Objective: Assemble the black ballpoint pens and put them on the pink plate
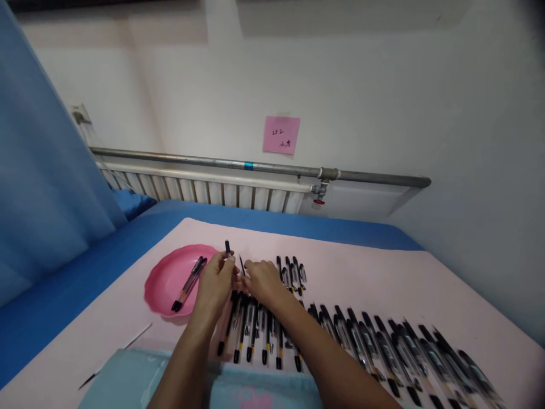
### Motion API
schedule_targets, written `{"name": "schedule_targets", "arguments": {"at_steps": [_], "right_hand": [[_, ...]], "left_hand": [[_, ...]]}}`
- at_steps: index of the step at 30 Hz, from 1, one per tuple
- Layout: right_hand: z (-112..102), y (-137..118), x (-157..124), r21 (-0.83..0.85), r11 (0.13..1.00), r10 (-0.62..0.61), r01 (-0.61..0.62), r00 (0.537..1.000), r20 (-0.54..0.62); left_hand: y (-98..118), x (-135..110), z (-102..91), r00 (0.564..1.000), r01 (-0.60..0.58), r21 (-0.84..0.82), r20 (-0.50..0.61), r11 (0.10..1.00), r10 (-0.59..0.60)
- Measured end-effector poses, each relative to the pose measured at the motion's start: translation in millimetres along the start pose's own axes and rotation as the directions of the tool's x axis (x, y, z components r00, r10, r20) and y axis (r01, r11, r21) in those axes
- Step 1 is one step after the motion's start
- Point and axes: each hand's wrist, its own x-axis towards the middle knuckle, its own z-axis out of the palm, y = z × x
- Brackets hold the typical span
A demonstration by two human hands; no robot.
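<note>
My left hand (pixel 216 283) pinches a pen (pixel 227 247) whose black end sticks up above the fingers. Close beside it, my right hand (pixel 264 282) has its fingers drawn together around a thin dark rod (pixel 242 263), which looks like a pen refill; its lower part is hidden. Below both hands lies a row of clear-barrelled pens with black ends (pixel 251 332), partly covered by my right forearm. To the left, a pink scalloped dish (pixel 159 278) carries a few clear pens (pixel 189 284).
A smaller group of pens (pixel 293 275) lies right of my hands, and a long row (pixel 383 343) stretches to the lower right. A thin white rod with a dark tip (pixel 114 355) lies front left. Behind the pink sheet (pixel 361 267) are a radiator (pixel 213 190) and pipe.
</note>
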Motion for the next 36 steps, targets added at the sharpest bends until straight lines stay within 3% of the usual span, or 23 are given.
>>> {"name": "schedule_targets", "arguments": {"at_steps": [5, 8, 10, 11, 13, 14, 15, 16, 18, 20, 23, 36], "right_hand": [[7, -1, 5, 0.119, 0.990, 0.078, -0.078, 0.997, 0.007], [-1, 3, 10, 0.214, 0.969, 0.137, -0.123, 0.989, -0.051], [-13, 6, 12, 0.452, 0.879, 0.225, -0.152, 0.968, -0.111], [-20, 7, 13, 0.634, 0.760, 0.290, -0.145, 0.948, -0.131], [-35, 9, 12, 0.936, 0.351, 0.417, -0.037, 0.901, -0.121], [-42, 9, 11, 0.990, 0.134, 0.460, 0.046, 0.882, -0.104], [-48, 8, 9, 0.992, -0.029, 0.486, 0.122, 0.869, -0.093], [-53, 7, 8, 0.972, -0.146, 0.504, 0.184, 0.860, -0.087], [-60, 4, 5, 0.926, -0.272, 0.521, 0.261, 0.849, -0.086], [-64, 1, 3, 0.904, -0.309, 0.529, 0.294, 0.843, -0.093], [-65, -2, 2, 0.901, -0.300, 0.530, 0.315, 0.840, -0.117], [-66, -1, 0, 0.929, -0.224, 0.482, 0.296, 0.862, -0.158]], "left_hand": [[-1, 0, -1.8, 1.000, -0.012, 0.041, 0.029, 0.999, 0.011], [-3, 0, -1.6, 0.999, -0.014, 0.091, 0.039, 0.996, 0.010], [-2, -1, -0.7, 0.998, -0.040, 0.126, 0.050, 0.991, 0.034], [-2, -2, 0.1, 0.997, -0.054, 0.134, 0.062, 0.990, 0.046], [1, -5, 2.2, 0.993, -0.072, 0.129, 0.097, 0.989, 0.060], [2, -7, 3.5, 0.991, -0.074, 0.119, 0.118, 0.990, 0.060], [4, -8, 4.8, 0.988, -0.068, 0.106, 0.147, 0.992, 0.052], [5, -10, 6.0, 0.983, -0.055, 0.089, 0.181, 0.995, 0.038], [7, -12, 8.1, 0.968, -0.013, 0.041, 0.251, 0.999, 0.003], [8, -13, 9.3, 0.949, 0.034, -0.007, 0.314, 0.999, -0.030], [10, -15, 9.9, 0.930, 0.072, -0.058, 0.365, 0.996, -0.046], [13, -15, 5.7, 0.907, 0.113, -0.089, 0.416, 0.990, -0.066]]}}
